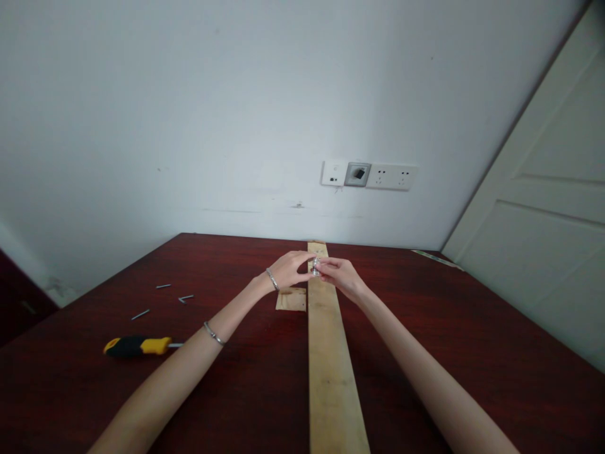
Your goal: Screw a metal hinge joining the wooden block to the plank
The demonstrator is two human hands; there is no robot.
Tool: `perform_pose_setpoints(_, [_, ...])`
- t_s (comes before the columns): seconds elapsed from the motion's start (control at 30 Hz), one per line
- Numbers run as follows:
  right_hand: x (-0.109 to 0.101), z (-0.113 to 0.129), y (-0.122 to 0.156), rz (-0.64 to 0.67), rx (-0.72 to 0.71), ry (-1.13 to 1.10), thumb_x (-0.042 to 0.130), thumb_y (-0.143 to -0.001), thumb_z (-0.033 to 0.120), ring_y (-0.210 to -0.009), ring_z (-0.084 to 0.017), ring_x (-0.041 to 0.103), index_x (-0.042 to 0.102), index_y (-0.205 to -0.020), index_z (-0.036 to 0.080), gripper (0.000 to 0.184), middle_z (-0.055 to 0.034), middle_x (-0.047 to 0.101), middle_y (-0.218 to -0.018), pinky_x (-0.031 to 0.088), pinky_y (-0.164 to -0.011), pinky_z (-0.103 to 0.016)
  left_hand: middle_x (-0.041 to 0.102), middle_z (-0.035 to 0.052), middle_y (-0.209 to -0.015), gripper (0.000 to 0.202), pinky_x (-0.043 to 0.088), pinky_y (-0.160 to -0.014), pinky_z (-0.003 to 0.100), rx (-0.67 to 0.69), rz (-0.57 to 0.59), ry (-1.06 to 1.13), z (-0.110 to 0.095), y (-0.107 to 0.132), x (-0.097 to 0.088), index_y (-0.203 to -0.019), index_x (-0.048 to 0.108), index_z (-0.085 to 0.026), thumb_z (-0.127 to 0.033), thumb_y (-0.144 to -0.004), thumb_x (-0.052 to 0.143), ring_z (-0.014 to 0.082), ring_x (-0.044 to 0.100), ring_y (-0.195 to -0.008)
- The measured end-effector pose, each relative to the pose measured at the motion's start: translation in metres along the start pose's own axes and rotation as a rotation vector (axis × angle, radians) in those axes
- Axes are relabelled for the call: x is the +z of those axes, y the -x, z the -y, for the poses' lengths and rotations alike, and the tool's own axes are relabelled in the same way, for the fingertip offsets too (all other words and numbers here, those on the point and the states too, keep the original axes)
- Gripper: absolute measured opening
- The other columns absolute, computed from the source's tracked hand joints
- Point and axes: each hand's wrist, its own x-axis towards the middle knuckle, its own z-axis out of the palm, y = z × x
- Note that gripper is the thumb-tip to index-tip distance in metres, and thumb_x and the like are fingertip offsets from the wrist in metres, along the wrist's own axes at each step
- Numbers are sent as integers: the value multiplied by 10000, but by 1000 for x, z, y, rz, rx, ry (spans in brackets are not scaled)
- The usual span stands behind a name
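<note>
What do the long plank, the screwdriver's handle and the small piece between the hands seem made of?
Long plank: wood, apparently unpainted, pale with dark spots. Screwdriver handle: probably plastic or rubber, from its moulded black and yellow look. Small piece: likely polished metal, given its silvery shine.

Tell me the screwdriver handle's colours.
The screwdriver handle is yellow and black, seen in the head view.

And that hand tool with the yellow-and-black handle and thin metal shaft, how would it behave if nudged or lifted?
The yellow-and-black hand tool might roll a little if nudged, as its handle looks rounded. It should feel stiff, since the visible metal shaft looks straight. It's probably heavier toward the handle, which is far thicker.
</note>
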Motion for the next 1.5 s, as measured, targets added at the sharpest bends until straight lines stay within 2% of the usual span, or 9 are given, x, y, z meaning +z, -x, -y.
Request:
perform_pose_setpoints(0.1, [0,1,1,16,22,-5,840,-492,350,-574,-84,597,710,-747,138,357,-29,692,-693,487,-561,-194,611,106,-1213,457,433,-981,366,3,2,19,-2,1,1,-1217,534,-168,-293,-789,635,209,563,-1132])
perform_pose_setpoints(0.3, [4,2,4,-7,14,104,812,-551,370,-602,-91,614,708,-775,147,333,-40,710,-747,476,-545,-186,599,96,-1233,502,413,-1008,349,-10,-16,77,-2,2,4,-1216,531,-168,-277,-746,672,204,548,-1154])
perform_pose_setpoints(0.53, [5,0,1,-26,-11,99,826,-516,356,-576,-106,615,700,-736,149,328,-23,701,-675,494,-579,-230,615,106,-1204,441,444,-987,360,-37,-53,77,0,4,9,-1149,565,-164,-293,-739,666,214,574,-1120])
perform_pose_setpoints(0.8, [6,4,2,-37,-18,105,830,-497,353,-551,-99,605,688,-723,143,340,-18,697,-643,478,-556,-224,621,105,-1193,453,461,-973,349,6,-112,96,-1,5,11,-1165,563,-147,-249,-734,657,200,584,-1098])
perform_pose_setpoints(0.97, [7,8,4,-30,-58,124,832,-480,369,-534,-89,589,683,-693,139,347,-13,688,-618,461,-533,-214,619,110,-1200,449,448,-996,377,22,-129,107,0,5,12,-1178,572,-151,-267,-755,669,208,565,-1134])
perform_pose_setpoints(1.13, [7,7,2,-41,-65,161,828,-479,390,-517,-89,576,694,-702,136,363,-20,687,-614,453,-525,-223,600,129,-1230,460,440,-1009,386,53,-134,129,5,4,16,-1208,568,-136,-257,-776,669,214,545,-1166])
perform_pose_setpoints(1.3, [8,8,1,-45,-66,199,831,-454,395,-493,-85,554,694,-682,121,382,-6,659,-558,432,-509,-220,636,143,-1167,457,470,-970,396,117,-178,189,11,4,20,-1186,600,-122,-265,-761,692,240,577,-1121])
perform_pose_setpoints(1.5, [7,10,4,-9,-53,149,818,-509,382,-551,-83,587,723,-724,119,353,-21,694,-643,475,-588,-217,651,133,-1142,462,478,-954,375,106,-227,276,7,3,15,-1162,630,-145,-265,-726,725,245,605,-1078])
